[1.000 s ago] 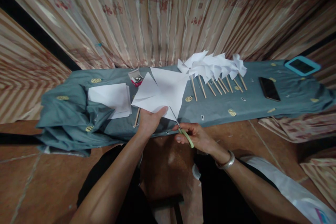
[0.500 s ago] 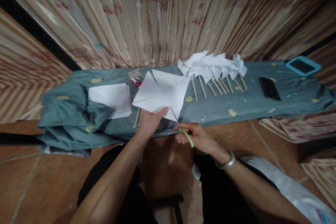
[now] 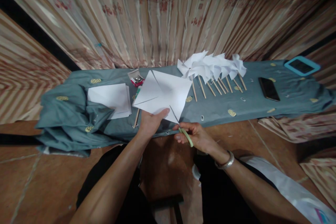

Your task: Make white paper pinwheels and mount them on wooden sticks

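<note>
My left hand [image 3: 152, 121] pinches the near edge of a square white paper sheet [image 3: 170, 89], thumb on top and fingers hidden beneath. Slits run inward from the sheet's far and left corners. In my right hand [image 3: 195, 135] is a pair of scissors [image 3: 186, 136] with light green handles. Their blades lie at the paper's near corner, along a line pointing toward its middle. Just left of the sheet, a stack of white paper [image 3: 111, 98] rests on the cloth, partly under a fold. Behind the sheet sits a small open box of metal pins [image 3: 137, 78].
Several white paper pinwheels [image 3: 210, 65] on wooden sticks lie in a row at the back. A dark phone [image 3: 269, 89] and a blue-framed tablet [image 3: 302, 65] lie to the right. One wooden stick [image 3: 136, 118] is beside my left hand. Blue-green cloth [image 3: 217, 112] covers the table; curtains hang behind.
The paper has flattened and turned slightly, its left slit now nearly closed and a green item showing beside it. Both hands and the scissors stay almost in place.
</note>
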A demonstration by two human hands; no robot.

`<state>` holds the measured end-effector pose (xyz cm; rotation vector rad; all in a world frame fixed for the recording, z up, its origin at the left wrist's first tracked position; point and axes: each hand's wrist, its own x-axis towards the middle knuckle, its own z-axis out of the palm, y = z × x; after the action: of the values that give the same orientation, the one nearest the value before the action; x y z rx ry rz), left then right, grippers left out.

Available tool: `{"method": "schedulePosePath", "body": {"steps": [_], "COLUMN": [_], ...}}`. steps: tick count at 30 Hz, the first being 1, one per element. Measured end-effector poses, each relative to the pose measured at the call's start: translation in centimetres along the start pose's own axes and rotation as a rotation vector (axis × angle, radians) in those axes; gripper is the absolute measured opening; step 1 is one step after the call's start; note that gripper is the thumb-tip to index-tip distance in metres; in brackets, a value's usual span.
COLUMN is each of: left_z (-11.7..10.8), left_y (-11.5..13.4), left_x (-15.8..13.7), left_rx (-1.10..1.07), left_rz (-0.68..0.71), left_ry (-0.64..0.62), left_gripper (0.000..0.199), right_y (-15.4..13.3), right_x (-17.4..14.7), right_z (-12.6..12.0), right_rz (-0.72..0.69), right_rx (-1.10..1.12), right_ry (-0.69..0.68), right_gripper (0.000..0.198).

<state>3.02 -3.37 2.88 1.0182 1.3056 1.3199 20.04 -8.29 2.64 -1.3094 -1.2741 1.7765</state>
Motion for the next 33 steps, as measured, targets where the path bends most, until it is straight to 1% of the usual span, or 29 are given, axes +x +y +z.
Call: {"method": "schedulePosePath", "body": {"steps": [3,6,10,14,20,28,33], "left_z": [0.08,0.15,0.13,0.14,0.26,0.22,0.33], "left_y": [0.0,-0.02,0.08,0.0,-0.26,-0.28,-0.59], "left_x": [-0.23,-0.37,-0.35,-0.32,-0.62,-0.65,-0.76], "left_rx": [-0.009,-0.032,-0.027,-0.031,-0.047,-0.055,-0.037], "left_rz": [-0.003,-0.004,-0.021,-0.032,-0.019,-0.029,-0.021], "left_ry": [-0.024,-0.017,-0.025,-0.013,-0.078,-0.076,-0.085], "left_gripper": [0.04,0.041,0.041,0.041,0.038,0.038,0.039], "right_y": [-0.11,-0.05,0.24,0.3,0.1,0.12,-0.09], "right_x": [-0.04,0.02,0.18,0.22,0.15,0.32,0.24], "right_z": [-0.06,-0.05,0.0,-0.04,-0.17,0.04,0.01], "right_rz": [-0.018,-0.032,-0.013,-0.009,-0.06,-0.004,-0.056], "right_rx": [-0.015,-0.022,0.006,0.008,-0.021,0.028,0.008], "right_ry": [0.002,0.006,0.018,0.022,0.006,0.032,0.019], "right_gripper": [0.045,0.045,0.048,0.046,0.042,0.048,0.041]}}
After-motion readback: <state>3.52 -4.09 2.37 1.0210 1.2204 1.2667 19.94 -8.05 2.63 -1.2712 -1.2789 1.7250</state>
